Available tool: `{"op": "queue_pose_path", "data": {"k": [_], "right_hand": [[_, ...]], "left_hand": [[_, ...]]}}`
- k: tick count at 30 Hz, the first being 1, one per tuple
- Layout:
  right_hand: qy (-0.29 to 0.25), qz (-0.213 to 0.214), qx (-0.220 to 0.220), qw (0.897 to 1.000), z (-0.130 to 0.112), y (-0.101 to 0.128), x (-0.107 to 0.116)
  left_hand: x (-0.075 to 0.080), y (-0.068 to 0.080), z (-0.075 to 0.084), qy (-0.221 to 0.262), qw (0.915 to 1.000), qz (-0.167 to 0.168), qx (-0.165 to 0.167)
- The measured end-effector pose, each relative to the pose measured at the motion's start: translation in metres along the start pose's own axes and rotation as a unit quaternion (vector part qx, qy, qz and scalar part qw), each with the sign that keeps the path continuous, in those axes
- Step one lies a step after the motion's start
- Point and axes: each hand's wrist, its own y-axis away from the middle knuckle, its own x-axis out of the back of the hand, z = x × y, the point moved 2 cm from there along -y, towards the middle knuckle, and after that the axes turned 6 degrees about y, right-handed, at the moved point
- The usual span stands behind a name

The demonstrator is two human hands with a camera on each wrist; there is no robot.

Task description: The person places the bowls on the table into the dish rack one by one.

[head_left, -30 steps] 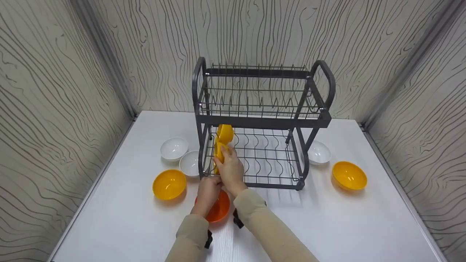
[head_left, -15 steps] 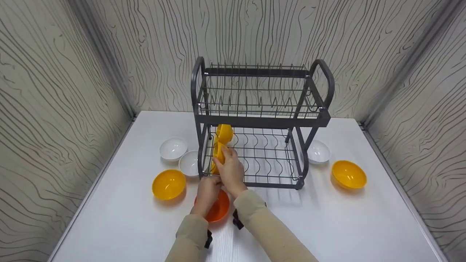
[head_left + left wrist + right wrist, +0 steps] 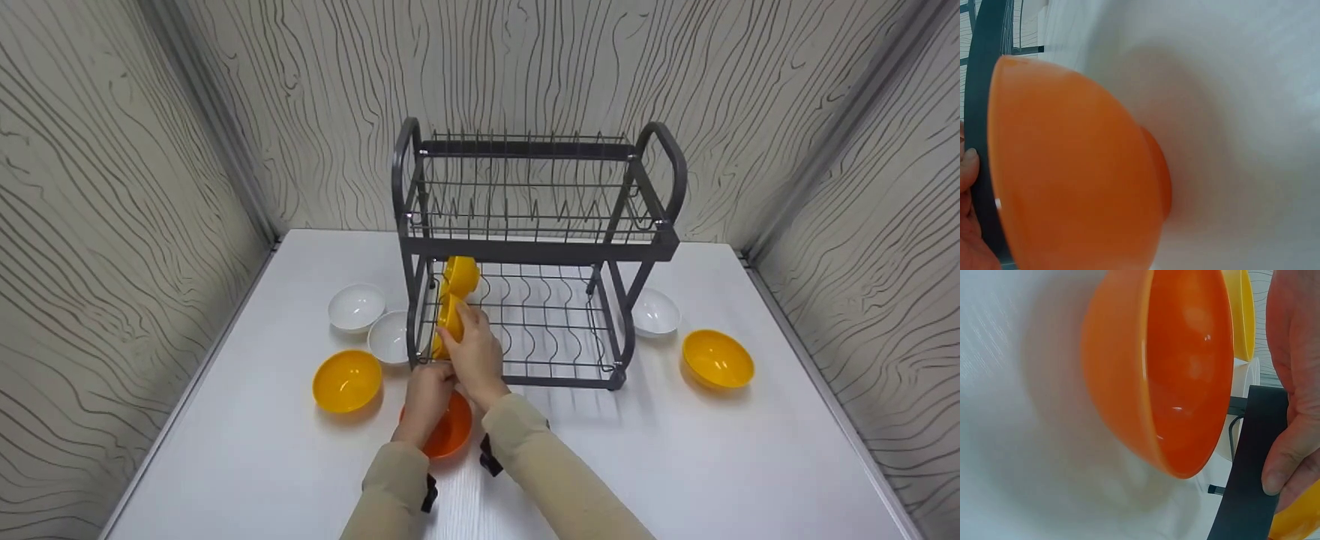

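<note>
Your right hand point(image 3: 474, 351) reaches into the lower tier of the dark wire dish rack point(image 3: 536, 251), at its near left corner. Its fingers are curled round a yellow bowl point(image 3: 450, 319) that stands on edge in the wire slots, with a second yellow bowl point(image 3: 462, 274) standing on edge just behind it, farther back. Your left hand point(image 3: 429, 390) sits just in front of the rack's near left corner, touching the bottom rail; from the head view you cannot tell whether its fingers grip the rail or only rest there.

The wrist views fill in what the head view hides. The right wrist view shows fingers point(image 3: 1292, 439) wrapped over the dark rack bar point(image 3: 1249, 467), a fingertip pressed on its face, with a sliver of yellow bowl at the lower right corner. It also looks straight into the orange bowl point(image 3: 1185, 365), which stands on the white table point(image 3: 1010, 439) just near of the rack. The left wrist view shows that same orange bowl point(image 3: 1072, 169) from its outside, foot ring and all, with a fingertip point(image 3: 968, 163) against the dark bar at the left edge.

Only the head view shows the rest: two white bowls point(image 3: 358, 307) point(image 3: 391, 337) and a yellow bowl point(image 3: 347, 381) on the table left of the rack, and a white bowl point(image 3: 657, 312) and a yellow bowl point(image 3: 718, 359) to its right.
</note>
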Motion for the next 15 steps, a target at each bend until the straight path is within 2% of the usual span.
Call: {"op": "queue_pose_path", "data": {"k": [3,7,11,15], "right_hand": [[0.002,0.002,0.0,1.0,0.0,0.001,0.0],[0.006,0.002,0.002,1.0,0.004,0.003,0.003],[0.001,0.017,0.008,1.0,0.013,0.006,0.011],[-0.01,0.047,0.023,0.999,0.024,0.009,0.022]], "left_hand": [[0.0,0.001,-0.001,0.005,1.0,0.0,0.004],[0.001,0.002,-0.001,-0.008,0.9999,0.002,-0.01],[0.0,0.001,0.0,0.016,0.9998,-0.014,-0.003],[-0.002,0.0,0.001,0.038,0.9987,-0.026,0.02]]}}
